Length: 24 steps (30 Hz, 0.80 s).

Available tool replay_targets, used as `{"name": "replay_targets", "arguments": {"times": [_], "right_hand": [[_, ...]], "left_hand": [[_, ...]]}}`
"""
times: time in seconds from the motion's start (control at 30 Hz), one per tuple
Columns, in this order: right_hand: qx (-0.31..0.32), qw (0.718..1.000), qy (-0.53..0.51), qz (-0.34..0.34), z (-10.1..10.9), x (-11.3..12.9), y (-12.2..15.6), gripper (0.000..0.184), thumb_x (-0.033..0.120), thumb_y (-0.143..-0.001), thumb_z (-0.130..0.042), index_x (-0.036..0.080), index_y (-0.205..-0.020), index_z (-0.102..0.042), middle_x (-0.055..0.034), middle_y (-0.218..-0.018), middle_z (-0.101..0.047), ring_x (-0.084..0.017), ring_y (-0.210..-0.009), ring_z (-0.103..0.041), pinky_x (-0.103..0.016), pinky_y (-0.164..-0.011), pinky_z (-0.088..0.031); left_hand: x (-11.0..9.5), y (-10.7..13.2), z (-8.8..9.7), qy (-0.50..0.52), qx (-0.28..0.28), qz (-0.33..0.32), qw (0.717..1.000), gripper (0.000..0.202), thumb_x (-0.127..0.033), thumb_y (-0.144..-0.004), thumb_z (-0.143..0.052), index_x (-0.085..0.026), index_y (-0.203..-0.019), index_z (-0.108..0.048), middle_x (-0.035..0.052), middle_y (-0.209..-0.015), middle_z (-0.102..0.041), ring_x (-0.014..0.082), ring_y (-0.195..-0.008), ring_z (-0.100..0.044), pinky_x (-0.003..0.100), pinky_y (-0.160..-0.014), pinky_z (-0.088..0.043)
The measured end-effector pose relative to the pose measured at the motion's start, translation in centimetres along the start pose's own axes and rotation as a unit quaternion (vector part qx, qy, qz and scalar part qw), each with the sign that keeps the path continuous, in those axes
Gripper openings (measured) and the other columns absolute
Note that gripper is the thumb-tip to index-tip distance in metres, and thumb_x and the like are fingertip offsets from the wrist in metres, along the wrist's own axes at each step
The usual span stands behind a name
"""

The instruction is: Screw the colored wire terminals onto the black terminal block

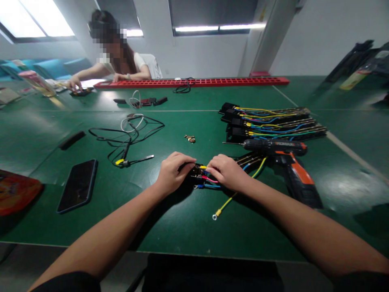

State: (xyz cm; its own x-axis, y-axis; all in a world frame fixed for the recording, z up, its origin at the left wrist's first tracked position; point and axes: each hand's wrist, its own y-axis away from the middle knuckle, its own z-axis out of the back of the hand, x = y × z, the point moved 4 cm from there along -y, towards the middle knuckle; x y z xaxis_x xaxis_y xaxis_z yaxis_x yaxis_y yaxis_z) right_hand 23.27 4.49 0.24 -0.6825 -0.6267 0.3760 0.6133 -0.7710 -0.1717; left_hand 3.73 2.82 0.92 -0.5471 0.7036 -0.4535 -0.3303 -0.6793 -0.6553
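One black wired strip (247,159) under my hands, set in from the table's near edge. Left hand (174,172): fingers curled at the strip's left end, thumb and index almost meeting; can't tell if they grip anything. Right hand (226,172): fingertips bunched, apparently pinching a yellow-sleeved lead (202,167). Strip probably light and rigid; leads springy, ring lugs slick. Best hold: housing sides, crimp sleeves.

Surface: smooth, glossy green table (170,231), likely slidey. Brass screws (191,139) just beyond; cordless drill (282,156) and more wired strips (273,123) toward the right edge; phone (78,186) toward the near left corner. Red rail (212,83) and co-worker (138,71) at the far edge; pale wall, windows behind.
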Motion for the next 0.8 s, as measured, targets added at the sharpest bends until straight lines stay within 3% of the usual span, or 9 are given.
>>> {"name": "replay_targets", "arguments": {"times": [0.8], "right_hand": [[-0.017, 1.000, -0.006, 0.008, -0.06, -0.08, 0.14, 0.027, 0.030, -0.100, -0.052, 0.013, -0.091, -0.070, -0.0072, -0.090, -0.068, -0.015, -0.086, -0.050, -0.028, -0.082, -0.035]], "left_hand": [[-0.14, 0.02, -0.06, 0.021, 0.005, 0.022, 1.000, 0.004, -0.024, -0.093, -0.070, -0.021, -0.094, -0.070, 0.0034, -0.092, -0.077, 0.0173, -0.087, -0.070, 0.032, -0.079, -0.056]]}}
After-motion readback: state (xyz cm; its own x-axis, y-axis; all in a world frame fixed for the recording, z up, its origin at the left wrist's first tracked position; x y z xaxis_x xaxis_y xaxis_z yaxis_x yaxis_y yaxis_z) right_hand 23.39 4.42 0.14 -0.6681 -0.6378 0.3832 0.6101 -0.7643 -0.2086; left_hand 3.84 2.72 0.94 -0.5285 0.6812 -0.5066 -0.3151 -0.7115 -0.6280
